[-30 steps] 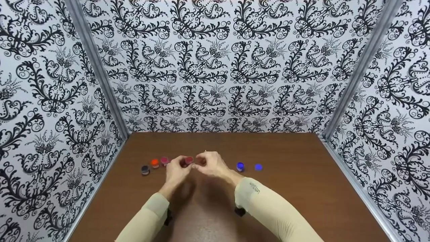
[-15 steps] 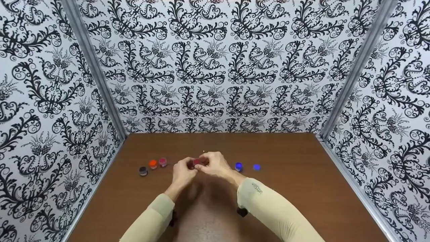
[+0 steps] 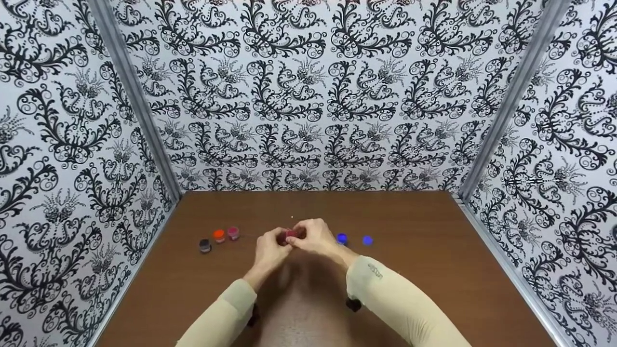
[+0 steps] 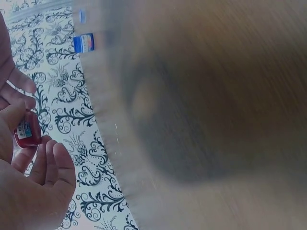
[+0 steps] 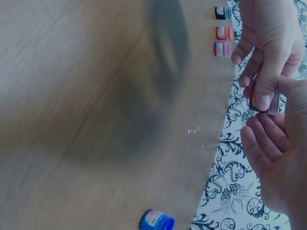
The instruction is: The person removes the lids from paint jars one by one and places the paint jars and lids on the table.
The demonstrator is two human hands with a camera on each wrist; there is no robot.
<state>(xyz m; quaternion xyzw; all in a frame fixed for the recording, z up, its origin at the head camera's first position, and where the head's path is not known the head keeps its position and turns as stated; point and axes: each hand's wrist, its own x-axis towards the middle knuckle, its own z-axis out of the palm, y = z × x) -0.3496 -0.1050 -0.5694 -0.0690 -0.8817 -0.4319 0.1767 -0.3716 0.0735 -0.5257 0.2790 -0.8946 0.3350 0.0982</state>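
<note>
Both hands meet over the middle of the table around a small red paint jar [image 4: 28,132]. My left hand [image 3: 271,250] grips the jar's labelled body, its thumb lying along the side in the right wrist view. With thumb and fingertips, my right hand [image 3: 315,237] pinches the lid end [image 5: 274,103]. The fingers hide much of the jar in the head view. Right of the hands stands a blue paint jar [image 3: 342,238], partly behind the right wrist. A flat blue lid [image 3: 368,240] lies beside it.
On the left of the table [image 3: 414,289] stand a black jar [image 3: 205,246], an orange jar [image 3: 219,235] and a pink jar [image 3: 233,233]. Patterned walls [image 3: 308,96] enclose the table at the back and sides. Small white marks [image 5: 194,130] show on the tabletop.
Both hands have shifted slightly right with the red jar. The right hand has closed in on the jar's lid end. The other jars and the blue lid stay put.
</note>
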